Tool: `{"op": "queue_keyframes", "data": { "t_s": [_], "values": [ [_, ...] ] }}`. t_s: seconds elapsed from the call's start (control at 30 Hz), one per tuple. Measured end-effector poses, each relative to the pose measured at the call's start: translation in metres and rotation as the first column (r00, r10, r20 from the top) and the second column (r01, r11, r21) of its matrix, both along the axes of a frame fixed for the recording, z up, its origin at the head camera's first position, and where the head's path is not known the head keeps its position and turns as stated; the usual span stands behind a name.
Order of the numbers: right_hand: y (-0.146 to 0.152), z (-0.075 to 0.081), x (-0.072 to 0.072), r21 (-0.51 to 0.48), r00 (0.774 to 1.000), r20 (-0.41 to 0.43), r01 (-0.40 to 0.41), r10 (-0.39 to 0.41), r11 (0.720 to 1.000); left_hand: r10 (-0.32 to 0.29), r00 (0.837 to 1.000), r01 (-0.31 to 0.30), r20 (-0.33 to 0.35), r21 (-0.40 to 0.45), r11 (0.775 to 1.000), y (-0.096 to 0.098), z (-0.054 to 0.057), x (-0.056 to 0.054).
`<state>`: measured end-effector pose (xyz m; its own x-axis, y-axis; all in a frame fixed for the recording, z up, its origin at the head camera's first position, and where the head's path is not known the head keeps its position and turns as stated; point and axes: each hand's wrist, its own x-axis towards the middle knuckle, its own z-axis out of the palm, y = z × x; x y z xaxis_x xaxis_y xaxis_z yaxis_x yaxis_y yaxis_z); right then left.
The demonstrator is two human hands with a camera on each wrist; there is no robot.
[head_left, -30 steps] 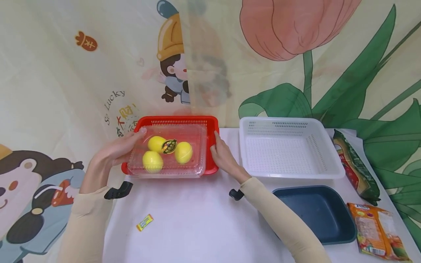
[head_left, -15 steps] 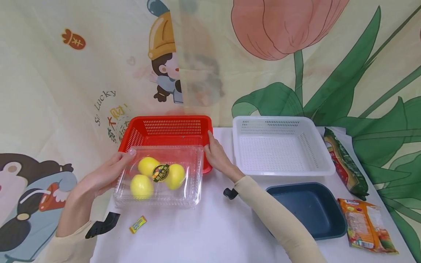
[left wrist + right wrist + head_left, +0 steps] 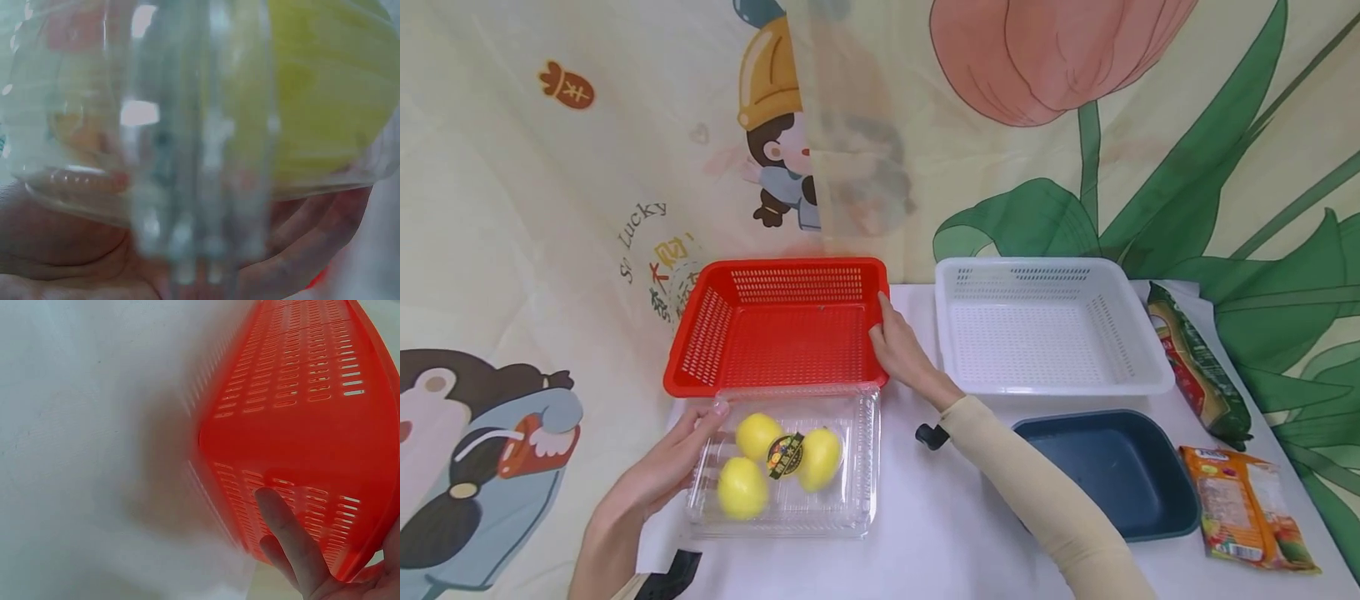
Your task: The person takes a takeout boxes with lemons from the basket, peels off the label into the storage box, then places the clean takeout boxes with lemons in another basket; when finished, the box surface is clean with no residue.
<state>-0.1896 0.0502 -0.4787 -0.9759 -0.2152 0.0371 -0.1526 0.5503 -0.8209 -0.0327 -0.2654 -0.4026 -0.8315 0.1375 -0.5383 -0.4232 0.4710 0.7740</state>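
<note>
My left hand (image 3: 666, 462) grips the left side of a clear plastic clamshell box (image 3: 853, 500), its thumb on top near the back corner. Inside the box lie three yellow, lemon-like fruits (image 3: 742, 488) under a dark round label (image 3: 785, 455). The left wrist view shows the box's ridged edge (image 3: 194, 150) up close, with fingers (image 3: 312, 244) under it. My right hand (image 3: 906, 350) holds the right rim of a red perforated basket (image 3: 775, 387). In the right wrist view, fingers (image 3: 287, 531) lie along the basket's slotted outer wall (image 3: 300, 444). The box is just in front of the basket.
To the right stands a white perforated basket (image 3: 1045, 388). A dark blue tub (image 3: 1120, 475) sits in front of it, partly behind my right sleeve (image 3: 1030, 492). A green packet (image 3: 1198, 367) and an orange packet (image 3: 1240, 508) lie along the right edge. A printed curtain (image 3: 865, 125) hangs behind.
My left hand has brought the clamshell box forward from over the red basket to in front of it, covering the small yellow wrapped candy. My right hand stays on the basket's rim.
</note>
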Motion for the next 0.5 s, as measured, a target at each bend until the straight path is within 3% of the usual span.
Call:
{"op": "queue_keyframes", "data": {
  "t_s": [0.23,0.5],
  "values": [
    [0.001,0.001,0.000,0.031,1.000,0.009,0.000,0.000,1.000,0.075,0.996,-0.076,0.043,0.019,0.997,0.009,-0.025,0.009],
    [0.001,0.001,-0.001,0.016,1.000,0.015,0.009,-0.009,1.000,0.064,0.997,-0.064,0.031,-0.009,0.998,0.015,-0.039,0.007]
  ]
}}
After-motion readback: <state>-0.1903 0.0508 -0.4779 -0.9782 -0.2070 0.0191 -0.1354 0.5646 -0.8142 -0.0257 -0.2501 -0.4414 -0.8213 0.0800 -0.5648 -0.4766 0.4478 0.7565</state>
